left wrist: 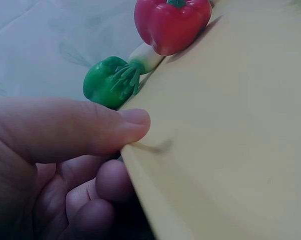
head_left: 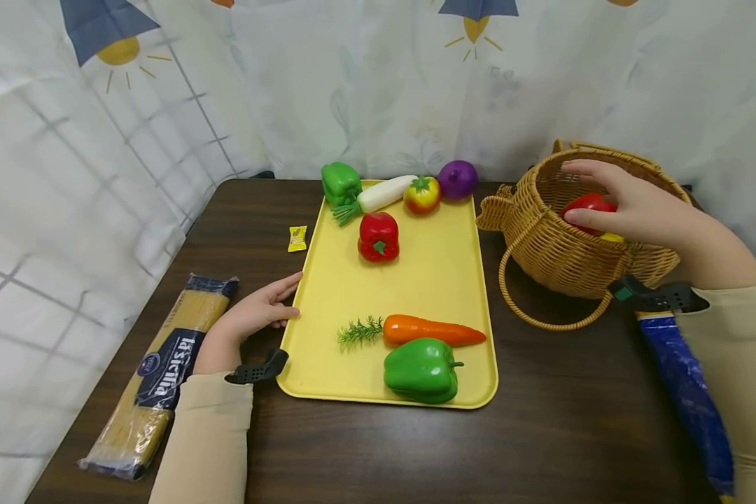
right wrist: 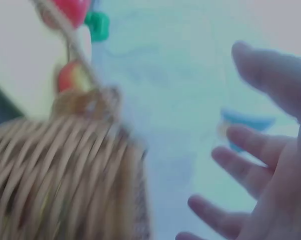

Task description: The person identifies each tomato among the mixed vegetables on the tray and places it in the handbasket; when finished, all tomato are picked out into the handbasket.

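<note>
My left hand [head_left: 257, 309] is at the left edge of the yellow tray [head_left: 435, 280]. In the left wrist view its thumb [left wrist: 115, 127] presses on the rim while the curled fingers sit just under it, pinching the edge. Over the wicker basket [head_left: 554, 255] at the right hovers my right hand [head_left: 642, 210], fingers spread and apart. A glossy red item [head_left: 595, 201] lies in the basket, partly covered by that hand. The right wrist view shows nothing between the fingers. On the tray are a red bell pepper [head_left: 379, 236], a carrot [head_left: 425, 330] and a green bell pepper [head_left: 420, 371].
Along the tray's far edge lie another green pepper [head_left: 341, 183], a white radish [head_left: 387, 194], a red-yellow tomato [head_left: 423, 195] and a purple onion [head_left: 457, 180]. Left stand a yellow candy [head_left: 297, 239] and a spaghetti pack [head_left: 166, 371]. A blue packet [head_left: 687, 399] lies beneath the right forearm.
</note>
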### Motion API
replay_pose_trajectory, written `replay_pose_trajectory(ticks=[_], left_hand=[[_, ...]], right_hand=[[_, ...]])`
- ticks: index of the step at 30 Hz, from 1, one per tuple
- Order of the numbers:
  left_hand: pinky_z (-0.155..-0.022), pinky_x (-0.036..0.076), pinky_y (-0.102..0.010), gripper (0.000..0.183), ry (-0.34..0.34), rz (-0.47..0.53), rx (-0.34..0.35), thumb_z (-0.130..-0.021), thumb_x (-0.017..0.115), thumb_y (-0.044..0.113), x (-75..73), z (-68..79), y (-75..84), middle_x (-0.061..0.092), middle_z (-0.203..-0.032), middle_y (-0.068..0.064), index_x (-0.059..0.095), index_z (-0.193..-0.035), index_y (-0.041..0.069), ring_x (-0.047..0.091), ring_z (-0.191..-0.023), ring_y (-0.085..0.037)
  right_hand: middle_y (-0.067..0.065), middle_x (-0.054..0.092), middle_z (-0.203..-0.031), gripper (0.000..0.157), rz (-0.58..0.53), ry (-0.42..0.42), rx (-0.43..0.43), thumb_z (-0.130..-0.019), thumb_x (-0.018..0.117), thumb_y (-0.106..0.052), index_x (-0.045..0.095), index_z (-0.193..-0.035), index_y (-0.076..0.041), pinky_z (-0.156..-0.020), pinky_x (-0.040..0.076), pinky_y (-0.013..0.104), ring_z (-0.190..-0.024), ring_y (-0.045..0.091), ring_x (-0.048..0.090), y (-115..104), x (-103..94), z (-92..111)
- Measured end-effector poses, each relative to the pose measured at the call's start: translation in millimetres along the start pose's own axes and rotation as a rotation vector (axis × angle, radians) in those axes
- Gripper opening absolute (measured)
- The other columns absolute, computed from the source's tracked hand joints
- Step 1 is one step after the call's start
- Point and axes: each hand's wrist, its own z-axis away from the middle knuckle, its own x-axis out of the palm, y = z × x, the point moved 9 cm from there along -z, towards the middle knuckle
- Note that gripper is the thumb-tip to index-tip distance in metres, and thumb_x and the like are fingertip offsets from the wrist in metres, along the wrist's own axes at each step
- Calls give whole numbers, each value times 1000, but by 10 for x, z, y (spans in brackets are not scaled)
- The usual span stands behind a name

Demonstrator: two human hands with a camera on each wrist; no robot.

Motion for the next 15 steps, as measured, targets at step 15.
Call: replay_pose_trajectory(ticks=[15], left_hand=[[-61,43,-26,75,-3,-1,1,-88,57,16,6,32,42,19,-151,-12,12,-148,17,50,-66,-13]], right_hand=[[7,11,-152,91,-14,-144,-134,-81,63,-43,6,-148,-20,-109,20,47,-137,30,21,-894,785,-1117]])
